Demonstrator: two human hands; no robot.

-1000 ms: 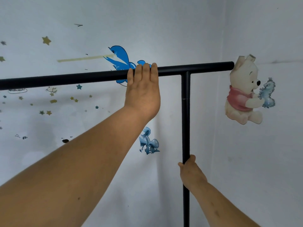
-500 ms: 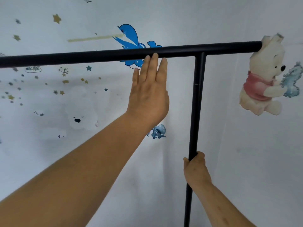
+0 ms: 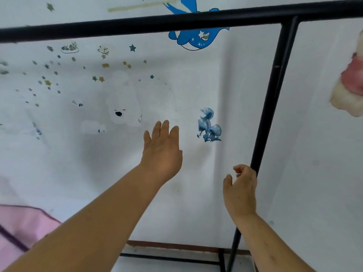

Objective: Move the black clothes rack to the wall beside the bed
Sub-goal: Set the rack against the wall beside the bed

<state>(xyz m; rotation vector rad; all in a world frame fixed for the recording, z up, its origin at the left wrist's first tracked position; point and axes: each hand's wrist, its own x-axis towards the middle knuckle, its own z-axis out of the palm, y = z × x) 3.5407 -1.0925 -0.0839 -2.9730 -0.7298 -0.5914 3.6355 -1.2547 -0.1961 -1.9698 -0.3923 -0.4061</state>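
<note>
Rack (image 3: pixel 269 107): thin stiff metal, likely light; hold the right pole.
Left hand (image 3: pixel 162 152): open, empty.
Right hand (image 3: pixel 240 191): fingers loose, beside pole, holding nothing.

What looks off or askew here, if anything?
The clothes rack looks intact; its upright leans in the picture, but that may be the wide-angle lens. Both the left hand and the right hand are open and off it. Only oddity: a strip of yellowed tape on the wall.

Clothes rack (image 3: pixel 269 107): matt black tubing, smooth. Wall (image 3: pixel 59 154): smooth, pale, sticker-covered. Pink cloth (image 3: pixel 21 228).
</note>
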